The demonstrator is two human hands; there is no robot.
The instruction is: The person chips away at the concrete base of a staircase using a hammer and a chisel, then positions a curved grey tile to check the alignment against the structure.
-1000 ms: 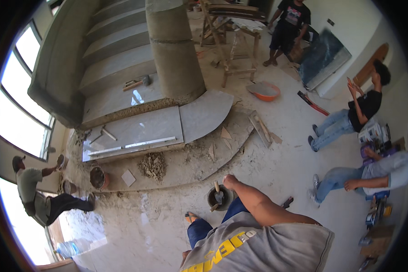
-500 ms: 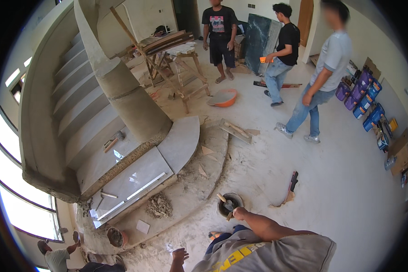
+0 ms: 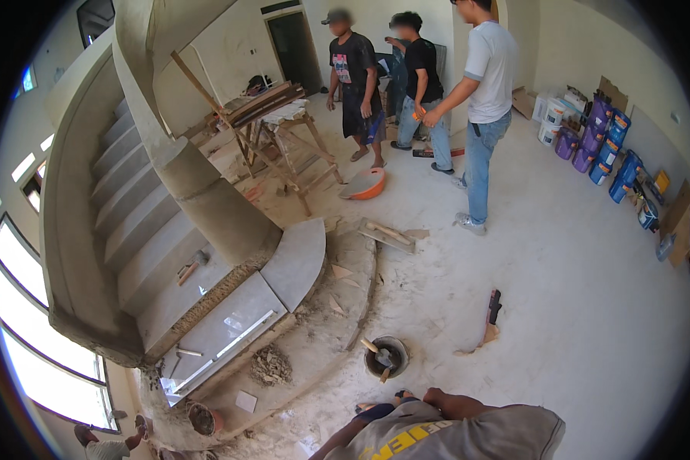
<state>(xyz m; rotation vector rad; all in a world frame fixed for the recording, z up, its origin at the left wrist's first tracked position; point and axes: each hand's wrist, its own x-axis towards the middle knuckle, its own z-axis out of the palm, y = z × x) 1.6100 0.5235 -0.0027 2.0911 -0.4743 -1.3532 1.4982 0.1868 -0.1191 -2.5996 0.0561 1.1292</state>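
A black bucket (image 3: 404,362) stands on the floor just ahead of me, holding a trowel (image 3: 382,356) with a wooden handle. A second wooden handle (image 3: 385,374) leans at the bucket's near rim. My right hand (image 3: 435,395) is low by my knees, apart from the bucket; its fingers cannot be made out. My left forearm (image 3: 343,437) reaches forward beside my left leg, and the hand at its end is hidden. Left of the bucket, a heap of rubble (image 3: 271,365) and a small pale tile piece (image 3: 246,401) lie on the rough base of the stairs.
Grey slabs (image 3: 234,310) cover the lowest step, with a metal straightedge (image 3: 244,334) and a hammer (image 3: 185,353). A float (image 3: 387,235) and a dark-handled tool (image 3: 492,314) lie beyond. Three people stand at the back; another (image 3: 107,447) is at lower left. Paint buckets (image 3: 593,138) line the right wall.
My right hand has left the handle at the bucket and drawn back toward my knees. My left hand has gone out of sight. The standing people have shifted; two tools stay in the bucket.
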